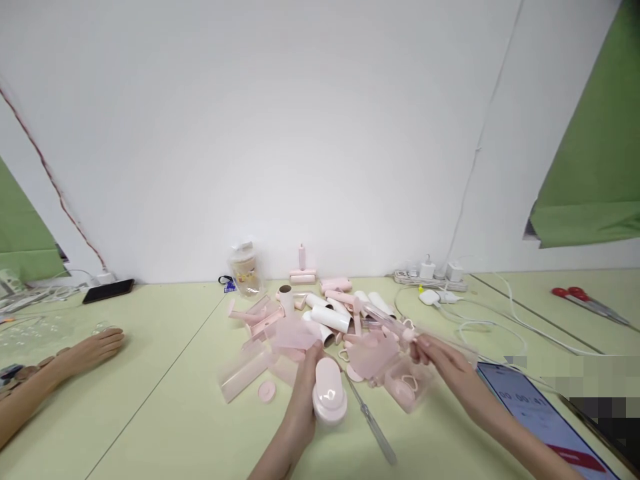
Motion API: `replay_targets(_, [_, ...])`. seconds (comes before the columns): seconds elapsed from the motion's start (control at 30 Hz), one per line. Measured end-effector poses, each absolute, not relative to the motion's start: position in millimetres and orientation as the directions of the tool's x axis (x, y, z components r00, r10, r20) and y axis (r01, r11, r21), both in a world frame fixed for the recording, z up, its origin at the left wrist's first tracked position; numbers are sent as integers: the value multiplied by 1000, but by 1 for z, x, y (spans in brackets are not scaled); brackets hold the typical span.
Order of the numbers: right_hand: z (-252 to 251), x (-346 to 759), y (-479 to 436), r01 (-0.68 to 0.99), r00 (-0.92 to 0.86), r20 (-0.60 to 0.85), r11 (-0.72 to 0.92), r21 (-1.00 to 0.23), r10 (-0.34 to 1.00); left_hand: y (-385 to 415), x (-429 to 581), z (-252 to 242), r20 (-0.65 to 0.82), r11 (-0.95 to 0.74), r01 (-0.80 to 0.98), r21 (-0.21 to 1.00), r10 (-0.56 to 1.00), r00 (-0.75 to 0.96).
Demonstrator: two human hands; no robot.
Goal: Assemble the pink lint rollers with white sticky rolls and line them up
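Note:
My left hand (304,393) is closed around a pink lint-roller body (329,392), held just above the pale green table (165,413). My right hand (440,360) pinches a thin pink and clear part (395,327) at the edge of a heap of pink and white roller parts (325,320). White paper rolls (331,317), clear pink covers (373,357) and a round pink cap (267,391) lie in the heap. A screwdriver (373,421) lies between my forearms.
Another person's hand (90,350) rests flat at the left. A phone with a lit screen (535,407) lies at the right, a dark phone (109,290) at the back left. A power strip with chargers (430,275), white cables, red scissors (587,300) and a clear jar (244,270) stand further back.

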State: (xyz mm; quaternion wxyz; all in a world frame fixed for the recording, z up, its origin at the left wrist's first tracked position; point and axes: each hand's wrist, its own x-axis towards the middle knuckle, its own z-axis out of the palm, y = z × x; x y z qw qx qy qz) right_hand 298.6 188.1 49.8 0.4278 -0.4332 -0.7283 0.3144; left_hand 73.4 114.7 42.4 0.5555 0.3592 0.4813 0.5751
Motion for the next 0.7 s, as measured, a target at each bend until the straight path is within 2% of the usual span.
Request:
replay_targets(0.07, [51,278,186,279,-314,342,430,-858,886,127,81,38,-143,114,-389,914,989,-45])
replay_targets(0.13, [52,264,176,210,-396,335,439,-873,855,131,84,34,-125,148,-393,908,989,83])
replay_targets(0.27, [48,249,157,68,-599,267,380,-922,755,135,89,26,8,126,-431,894,956,294])
replay_targets(0.33, [42,246,158,51,-607,260,363,-930,751,137,90,23,24,126,-432,893,946,324])
replay_targets(0.4, [33,247,164,70,-521,285,373,-925,805,139,90,21,-14,155,-408,900,944,328])
replay_targets(0.47, [25,249,171,107,-399,306,375,-921,865,138,91,23,-53,164,-398,903,960,277])
replay_targets(0.53, [20,252,170,120,-330,323,379,-918,887,134,91,27,-88,116,-381,917,992,90])
replay_targets(0.63, [22,255,154,69,-465,352,430,-900,812,126,92,37,-42,-14,-170,985,945,-323])
replay_targets(0.7, [26,252,141,77,-574,316,435,-897,755,122,92,41,51,-54,7,999,895,-444])
